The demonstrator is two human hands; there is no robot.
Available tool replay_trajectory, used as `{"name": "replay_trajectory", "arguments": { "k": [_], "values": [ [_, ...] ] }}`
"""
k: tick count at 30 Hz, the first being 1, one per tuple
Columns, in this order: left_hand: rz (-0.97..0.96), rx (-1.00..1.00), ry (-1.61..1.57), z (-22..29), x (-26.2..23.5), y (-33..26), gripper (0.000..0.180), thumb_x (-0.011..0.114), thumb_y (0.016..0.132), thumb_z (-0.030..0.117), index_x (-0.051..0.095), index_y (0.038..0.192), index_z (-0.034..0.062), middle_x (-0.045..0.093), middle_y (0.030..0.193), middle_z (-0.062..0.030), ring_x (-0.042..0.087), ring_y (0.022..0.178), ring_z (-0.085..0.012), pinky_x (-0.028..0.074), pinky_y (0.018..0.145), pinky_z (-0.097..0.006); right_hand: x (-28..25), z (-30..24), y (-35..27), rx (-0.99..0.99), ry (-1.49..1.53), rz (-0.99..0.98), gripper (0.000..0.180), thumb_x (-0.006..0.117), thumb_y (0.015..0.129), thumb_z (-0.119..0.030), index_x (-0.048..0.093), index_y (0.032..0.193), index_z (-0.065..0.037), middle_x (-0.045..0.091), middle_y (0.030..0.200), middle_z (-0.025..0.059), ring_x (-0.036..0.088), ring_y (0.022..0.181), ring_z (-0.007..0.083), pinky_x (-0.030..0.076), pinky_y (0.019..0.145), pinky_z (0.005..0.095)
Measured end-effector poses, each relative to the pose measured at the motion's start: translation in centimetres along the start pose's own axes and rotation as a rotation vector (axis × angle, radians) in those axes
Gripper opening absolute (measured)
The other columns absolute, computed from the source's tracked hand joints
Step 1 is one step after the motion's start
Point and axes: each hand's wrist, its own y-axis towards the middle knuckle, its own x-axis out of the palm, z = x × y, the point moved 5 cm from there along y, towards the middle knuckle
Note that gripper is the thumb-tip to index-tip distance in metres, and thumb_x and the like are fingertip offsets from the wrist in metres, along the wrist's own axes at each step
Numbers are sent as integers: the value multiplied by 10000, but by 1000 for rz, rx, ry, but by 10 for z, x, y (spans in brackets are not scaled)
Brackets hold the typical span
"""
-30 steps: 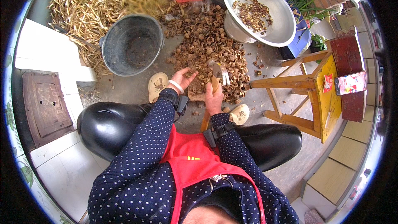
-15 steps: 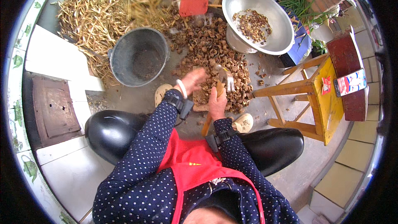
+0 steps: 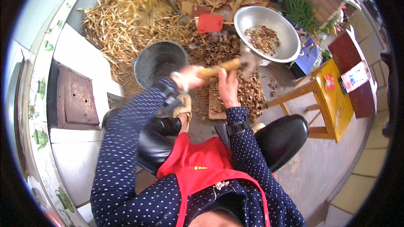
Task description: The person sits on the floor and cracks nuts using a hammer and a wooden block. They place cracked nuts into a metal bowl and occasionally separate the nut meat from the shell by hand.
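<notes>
Hammer (image 3: 229, 65) now crosswise, left grip (image 3: 191, 77) closed around it near bucket rim (image 3: 142, 52), right grip (image 3: 228, 88) hard to tell

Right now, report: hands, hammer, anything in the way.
Left hand gripping hammer by its handle. Right hand at handle, contact unclear. Brown shells heaped beside wooden block.

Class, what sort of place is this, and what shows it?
Likely a home kitchen: a white-tiled, stove-like block with a small brown door, heaped dry stalks, perhaps fuel, and a nutshell pile.
</notes>
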Motion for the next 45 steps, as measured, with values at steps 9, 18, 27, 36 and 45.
{"name": "replay_trajectory", "arguments": {
  "k": [9, 18, 27, 36, 45],
  "values": [
    [61, -439, 402, -136, -117, -80, 328, 670, 685, 263, 634, 903, 22, 658, 830, -198, 643, 806, -349, 498, 727, -422, -77, 27, -11, 101, -255, 244, 157, 532, 910, -149, 600, 963, -17, 649, 839, 157, 632, 750, 312, 495, 685, 393],
    [-235, -971, 614, -199, -98, -92, 413, 722, 706, 270, 662, 982, -31, 687, 880, -189, 681, 800, -304, 537, 678, -393, -118, 92, -40, 338, -554, 118, 263, 506, 905, -252, 625, 933, -19, 653, 831, 207, 624, 800, 388, 480, 700, 454],
    [-401, -677, 768, -227, -43, -68, 447, 742, 682, 285, 636, 1039, 38, 681, 948, -158, 648, 936, -327, 518, 779, -397, -78, 145, -94, 488, -690, -213, 251, 551, 872, -280, 613, 862, -37, 641, 785, 217, 616, 769, 406, 503, 687, 494],
    [30, -134, 963, -126, -54, -22, 295, 651, 779, 292, 668, 944, 48, 657, 929, -178, 631, 886, -332, 509, 774, -426, -54, 154, -98, 486, -683, -265, 232, 573, 852, -282, 605, 854, -52, 647, 763, 202, 632, 759, 387, 510, 658, 489],
    [-176, -49, 156, -57, 122, 71, 237, 542, 828, 186, 691, 984, 88, 673, 943, -178, 633, 902, -348, 496, 836, -412, -54, 111, -66, 513, -647, -261, 257, 543, 879, -298, 618, 932, -58, 654, 801, 200, 628, 788, 395, 501, 716, 483]
  ]
}}
